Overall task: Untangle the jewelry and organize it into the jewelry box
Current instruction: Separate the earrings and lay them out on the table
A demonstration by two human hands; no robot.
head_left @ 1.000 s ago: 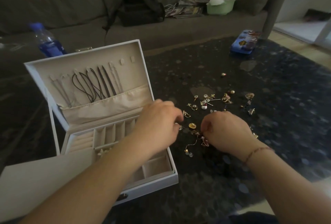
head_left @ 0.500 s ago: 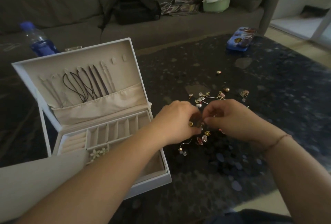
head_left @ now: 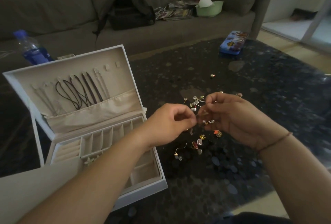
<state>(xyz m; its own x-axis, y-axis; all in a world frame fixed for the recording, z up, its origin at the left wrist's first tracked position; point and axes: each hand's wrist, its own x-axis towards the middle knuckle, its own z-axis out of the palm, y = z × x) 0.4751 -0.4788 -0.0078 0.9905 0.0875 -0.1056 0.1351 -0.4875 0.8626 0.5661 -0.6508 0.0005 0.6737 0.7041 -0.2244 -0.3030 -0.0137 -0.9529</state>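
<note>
Both hands are hovering above the dark speckled bench [head_left: 268, 98], meeting just over the loose jewelry pile [head_left: 198, 141]. The left hand [head_left: 170, 123] is curling its fingers, w/ thumb and forefinger pinching something tiny at the tips; it is too small and blurred to ID. The right hand [head_left: 231, 116] is turning palm-inward, fingers bent, pinching a small tangle of earrings [head_left: 208, 121] w/ gold and pearly bits, which is hanging between the two hands, approx. touching the left fingertips. A thin cord bracelet [head_left: 274, 141] is sitting around the right wrist. More pieces are lying scattered on the bench below and beyond the hands: a star-charm hook earring [head_left: 179, 151] nearest the viewer, reddish oval stones [head_left: 196, 143] just beside it, pins and studs [head_left: 194, 100] farther back, and a lone bead [head_left: 212, 75] well apart toward the sofa. The white jewelry box [head_left: 161, 182] is standing open at the left of the bench, its lid [head_left: 77, 87] propped up w/ dark cord necklaces [head_left: 78, 93] hanging on the hooks and dipping into the fabric pocket. Its tray is showing ring rolls and narrow compartments; a small pale flower piece [head_left: 90, 160] is lying in one section in front of the narrow slots. A blue tin [head_left: 232, 43] is resting at the far bench edge, a blue-capped water bottle [head_left: 31, 48] is standing behind the box, and a black backpack [head_left: 130, 11], magazines [head_left: 172, 11] and a green tub [head_left: 209, 10] are sitting on the grey sofa [head_left: 53, 5].
</note>
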